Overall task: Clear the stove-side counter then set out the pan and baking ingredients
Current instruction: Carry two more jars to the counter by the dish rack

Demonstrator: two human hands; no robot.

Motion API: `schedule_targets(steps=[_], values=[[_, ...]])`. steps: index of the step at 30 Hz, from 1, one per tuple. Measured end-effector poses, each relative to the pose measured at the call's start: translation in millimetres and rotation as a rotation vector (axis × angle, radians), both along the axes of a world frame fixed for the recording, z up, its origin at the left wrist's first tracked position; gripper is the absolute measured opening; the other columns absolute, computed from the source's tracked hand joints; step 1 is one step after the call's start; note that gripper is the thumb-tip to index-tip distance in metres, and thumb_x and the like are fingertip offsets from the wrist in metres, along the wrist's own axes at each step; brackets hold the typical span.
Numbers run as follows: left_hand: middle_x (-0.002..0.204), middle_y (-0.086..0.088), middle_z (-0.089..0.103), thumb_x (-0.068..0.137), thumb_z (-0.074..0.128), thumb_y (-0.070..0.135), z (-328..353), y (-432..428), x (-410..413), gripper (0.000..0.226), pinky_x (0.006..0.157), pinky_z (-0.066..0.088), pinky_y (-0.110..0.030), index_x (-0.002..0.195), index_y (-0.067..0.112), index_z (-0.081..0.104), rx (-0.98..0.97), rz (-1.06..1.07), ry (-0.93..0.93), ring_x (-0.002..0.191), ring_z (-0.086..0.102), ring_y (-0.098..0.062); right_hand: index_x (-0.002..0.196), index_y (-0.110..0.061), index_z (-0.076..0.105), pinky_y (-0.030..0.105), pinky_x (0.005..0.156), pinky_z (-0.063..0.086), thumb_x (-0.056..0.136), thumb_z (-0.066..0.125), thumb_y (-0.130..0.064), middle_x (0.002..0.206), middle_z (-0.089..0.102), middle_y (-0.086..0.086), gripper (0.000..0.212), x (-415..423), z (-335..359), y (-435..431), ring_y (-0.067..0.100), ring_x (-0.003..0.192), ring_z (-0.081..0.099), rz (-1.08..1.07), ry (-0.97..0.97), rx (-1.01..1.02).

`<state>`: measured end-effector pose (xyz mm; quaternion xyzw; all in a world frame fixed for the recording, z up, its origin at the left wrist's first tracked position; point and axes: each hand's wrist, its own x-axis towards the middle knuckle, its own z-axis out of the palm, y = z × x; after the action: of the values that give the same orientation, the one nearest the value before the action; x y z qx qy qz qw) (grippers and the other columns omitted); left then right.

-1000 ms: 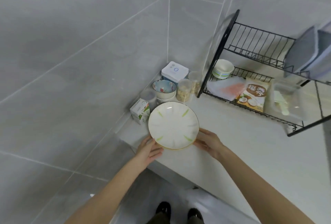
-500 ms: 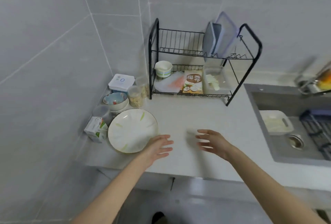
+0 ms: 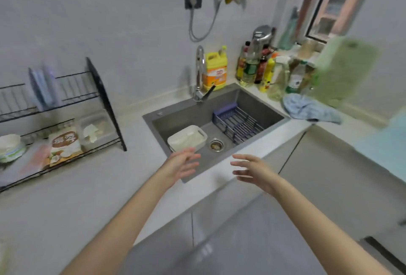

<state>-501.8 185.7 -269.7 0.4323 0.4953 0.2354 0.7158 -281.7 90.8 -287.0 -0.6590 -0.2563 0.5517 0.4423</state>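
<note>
change: the plate both hands held a second ago is down in the counter's far corner. the view has swung right, so the plate is out of frame.
left hand: fingers spread, holding nothing, lower centre over the sink's front edge.
right hand: also empty, fingers loose, just right of it.
sink contents: white tub, blue basket.
rack: left edge. the packet on its lower shelf is likely a baking ingredient.
pan: not in view.
meaning: one clearing move looks done and both hands are free. next target unclear.
</note>
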Motion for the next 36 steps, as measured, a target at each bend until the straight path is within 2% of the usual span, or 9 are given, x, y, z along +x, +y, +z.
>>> schedule_targets(steps=[4,10,15,20,24,31,36], values=[[0.112,-0.002,0.065,0.095,0.048,0.012,12.5,-10.1,119.0,0.027,0.080,0.050,-0.028,0.120,0.019,0.057,0.040,-0.180,0.000,0.090,0.064,-0.017,0.119,-0.018,0.062,0.026,0.069,0.055,0.087,0.067,-0.015,0.110,0.068,0.006,0.033,96.4,8.4,-53.3,0.019,0.087,0.068,-0.188,0.014,0.014],[0.116,-0.003,0.066,0.095,0.051,0.014,33.8,-42.3,278.4,0.027,0.078,0.054,-0.027,0.121,0.020,0.059,0.086,-0.496,0.014,0.101,0.065,-0.020,0.120,-0.016,0.060,0.032,0.081,0.055,0.091,0.061,-0.012,0.114,0.068,0.007,0.030,207.1,15.5,-132.4,0.019,0.084,0.067,-0.483,-0.004,0.058],[0.117,-0.003,0.065,0.096,0.049,0.015,42.5,-72.4,396.6,0.027,0.085,0.052,-0.031,0.120,0.021,0.058,0.130,-0.746,-0.006,0.108,0.062,-0.023,0.120,-0.017,0.059,0.029,0.077,0.055,0.092,0.058,-0.012,0.115,0.067,0.006,0.028,278.5,18.7,-186.2,0.019,0.084,0.067,-0.695,-0.004,0.067],[0.113,0.001,0.067,0.095,0.049,0.013,41.1,-101.2,514.0,0.028,0.086,0.053,-0.031,0.119,0.022,0.060,0.163,-0.920,-0.048,0.097,0.065,-0.017,0.116,-0.019,0.062,0.025,0.069,0.055,0.090,0.060,-0.011,0.113,0.068,0.003,0.027,356.7,21.5,-228.6,0.019,0.084,0.067,-0.892,-0.034,0.074],[0.115,0.002,0.067,0.096,0.046,0.016,45.3,-126.5,609.9,0.028,0.086,0.054,-0.030,0.119,0.023,0.060,0.186,-1.039,-0.070,0.100,0.066,-0.016,0.117,-0.020,0.063,0.029,0.079,0.057,0.089,0.063,-0.013,0.112,0.069,0.001,0.029,419.0,32.7,-262.1,0.020,0.085,0.067,-1.041,-0.062,0.063],[0.113,0.003,0.067,0.095,0.049,0.015,60.6,-206.9,758.3,0.028,0.088,0.054,-0.030,0.120,0.023,0.061,0.193,-1.308,-0.090,0.101,0.066,-0.017,0.120,-0.020,0.061,0.030,0.081,0.056,0.091,0.061,-0.015,0.111,0.068,0.002,0.029,509.0,51.2,-337.5,0.018,0.089,0.066,-1.297,-0.131,0.051],[0.115,0.002,0.066,0.094,0.051,0.016,67.3,-276.6,835.3,0.028,0.089,0.054,-0.031,0.119,0.024,0.061,0.190,-1.467,-0.105,0.097,0.066,-0.015,0.119,-0.021,0.062,0.026,0.071,0.056,0.091,0.061,-0.015,0.108,0.068,0.000,0.028,549.7,54.4,-400.6,0.017,0.087,0.068,-1.476,-0.135,0.054]])
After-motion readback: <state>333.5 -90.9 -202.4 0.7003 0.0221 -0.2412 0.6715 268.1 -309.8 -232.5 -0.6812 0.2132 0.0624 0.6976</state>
